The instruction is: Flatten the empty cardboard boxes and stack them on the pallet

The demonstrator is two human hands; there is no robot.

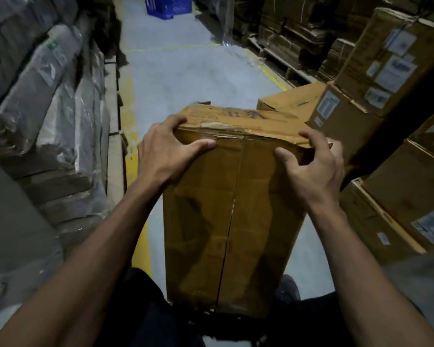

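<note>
A tall brown cardboard box (226, 221) stands in front of me in the aisle, its near face split by a seam down the middle and its taped top edge crumpled. My left hand (166, 151) grips the box's upper left corner, fingers over the top and thumb on the near face. My right hand (313, 164) grips the upper right corner the same way, fingers curled over the torn edge. A second brown box (296, 101) lies just behind it to the right.
Stacked labelled cartons (386, 71) line the right side. Plastic-wrapped bundles (48, 96) fill the left. A grey floor aisle (176, 71) with yellow lines runs ahead to a blue crate (168, 6). A wooden pallet (281, 58) carrying flat cardboard sits far right.
</note>
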